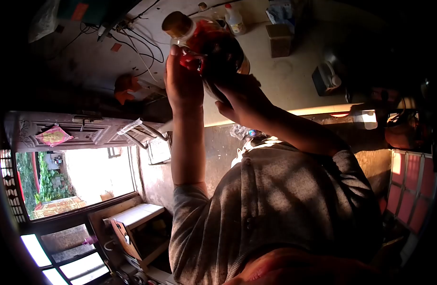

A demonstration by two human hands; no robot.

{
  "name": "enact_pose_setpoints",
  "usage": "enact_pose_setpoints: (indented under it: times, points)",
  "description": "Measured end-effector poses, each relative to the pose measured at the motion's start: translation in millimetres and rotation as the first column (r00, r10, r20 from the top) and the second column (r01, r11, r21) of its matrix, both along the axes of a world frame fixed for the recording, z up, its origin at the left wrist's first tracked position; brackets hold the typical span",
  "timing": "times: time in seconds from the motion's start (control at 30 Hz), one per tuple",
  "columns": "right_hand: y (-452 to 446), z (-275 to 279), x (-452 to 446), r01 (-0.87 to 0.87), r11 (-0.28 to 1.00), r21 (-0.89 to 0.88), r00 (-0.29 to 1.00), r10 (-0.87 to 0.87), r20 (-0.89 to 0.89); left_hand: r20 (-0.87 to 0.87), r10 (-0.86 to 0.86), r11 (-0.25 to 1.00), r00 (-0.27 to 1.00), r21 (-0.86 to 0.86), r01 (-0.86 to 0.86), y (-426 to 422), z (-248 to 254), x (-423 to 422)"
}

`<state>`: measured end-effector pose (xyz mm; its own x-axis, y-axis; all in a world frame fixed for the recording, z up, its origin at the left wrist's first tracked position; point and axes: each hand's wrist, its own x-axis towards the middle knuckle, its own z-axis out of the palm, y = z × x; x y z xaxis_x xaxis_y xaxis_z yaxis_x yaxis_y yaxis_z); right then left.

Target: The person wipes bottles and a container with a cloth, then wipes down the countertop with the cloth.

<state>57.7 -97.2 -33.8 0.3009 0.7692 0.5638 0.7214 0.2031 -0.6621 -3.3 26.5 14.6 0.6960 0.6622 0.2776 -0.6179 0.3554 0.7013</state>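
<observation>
A large clear jar or bottle (221, 40) with a brown cap (176, 24) is tilted over the counter, its cap end toward the upper left. Its contents look dark red, though deep shadow hides most detail. My left hand (184, 80) is closed at the jar's near side below the cap, thumb pointing up. Lower on the body, my right hand (237, 92) wraps around the jar from the right. The fingers of both hands are partly lost in the dark. A small red patch shows beside my left fingers; I cannot make out what it is.
On the pale counter (259, 61) stand a bottle with a red cap (234, 20), a square box (279, 40) and a dark appliance (327, 78). Loose cables (137, 45) run at the upper left. A carved door (95, 130) and a wooden cabinet (137, 228) are at the left.
</observation>
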Motion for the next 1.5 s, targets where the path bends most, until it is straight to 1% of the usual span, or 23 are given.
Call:
enact_pose_setpoints:
  times: [0.1,0.17,0.2,0.27,0.33,0.4,0.5,0.53,0.77,0.83,0.87,0.9,1.0,1.07,1.1,1.17,1.23,1.3,1.33,1.37,1.43,1.47,1.5]
  points:
    - [2,14,8,-0.189,0.942,-0.279,0.954,0.109,-0.279,-0.071,0.020,0.995,0.997,0.096,-0.013,-4,-9,3]
    - [19,-3,17,-0.297,0.939,-0.176,0.896,0.210,-0.391,-0.149,0.050,0.998,0.988,-0.034,-0.055,-1,-20,5]
    - [26,-8,14,-0.325,0.945,0.026,0.853,0.305,-0.423,-0.095,-0.018,0.999,0.995,-0.029,0.016,4,-27,4]
    - [29,-14,4,-0.280,0.953,0.114,0.843,0.301,-0.445,-0.057,-0.101,0.995,0.993,-0.013,0.101,10,-34,4]
    - [29,-15,1,-0.231,0.953,0.198,0.835,0.298,-0.463,-0.124,-0.029,0.999,0.992,-0.023,0.027,-2,-21,4]
    - [25,-13,2,-0.138,0.990,-0.030,0.921,0.117,-0.371,-0.041,-0.130,0.991,0.991,0.027,0.131,-2,-18,3]
    - [19,-7,2,-0.093,0.965,-0.247,0.953,0.014,-0.304,0.003,-0.158,0.987,0.987,-0.009,0.158,2,-20,3]
    - [22,-16,0,0.007,0.989,-0.147,0.980,-0.036,-0.195,0.021,-0.151,0.986,0.988,-0.066,0.152,2,-20,2]
    - [16,-10,7,0.010,0.965,-0.263,0.997,-0.029,-0.066,-0.068,-0.104,0.990,0.992,-0.102,0.097,0,-31,4]
    - [12,-10,7,-0.019,0.933,-0.358,0.993,-0.024,-0.117,-0.044,-0.058,0.996,0.997,-0.073,0.055,-2,-30,4]
    - [8,-26,9,-0.057,0.920,-0.387,0.998,0.066,0.009,-0.043,0.026,0.993,0.999,-0.117,-0.031,1,-28,5]
    - [4,-31,10,-0.130,0.827,-0.547,0.992,0.105,-0.077,-0.014,0.019,0.990,1.000,-0.138,-0.021,7,-28,2]
    - [-6,-53,8,-0.072,0.877,-0.474,0.995,0.029,-0.098,0.075,-0.110,0.994,0.991,0.003,0.110,31,-39,-6]
    - [-11,-49,4,-0.010,0.989,-0.144,0.989,-0.011,-0.146,0.059,-0.083,0.996,0.995,-0.022,0.085,29,-35,-9]
    - [-11,-43,3,-0.080,0.988,-0.132,0.980,0.054,-0.191,0.054,-0.078,0.997,0.995,-0.022,0.079,30,-35,-10]
    - [-5,-28,-5,0.072,0.993,0.089,0.996,-0.077,0.052,0.088,-0.097,0.973,0.991,-0.203,0.113,33,-39,-8]
    - [7,-23,-8,0.103,0.991,0.089,0.988,-0.112,0.106,-0.022,-0.093,0.982,0.995,-0.169,0.088,30,-42,-8]
    - [19,-21,-7,0.039,0.996,-0.076,0.999,-0.040,-0.006,0.014,-0.053,0.984,0.998,-0.168,0.055,18,-37,-2]
    - [16,-13,-8,-0.011,0.982,-0.190,0.991,-0.015,-0.134,-0.063,0.056,0.993,0.996,-0.097,-0.062,1,-22,3]
    - [15,-14,-5,-0.010,0.982,-0.190,0.991,-0.015,-0.132,-0.061,0.056,0.993,0.997,-0.097,-0.062,10,-28,1]
    - [12,-16,5,-0.015,0.967,-0.255,1.000,0.014,-0.006,0.094,-0.161,0.978,0.982,-0.121,0.172,27,-30,-4]
    - [5,-14,9,-0.045,0.905,-0.424,0.999,0.035,-0.029,-0.059,0.081,0.980,0.995,-0.178,-0.090,26,-35,-3]
    - [1,-29,12,0.091,0.964,-0.249,0.977,-0.038,0.210,-0.056,0.086,0.980,0.995,-0.176,-0.095,28,-35,-4]
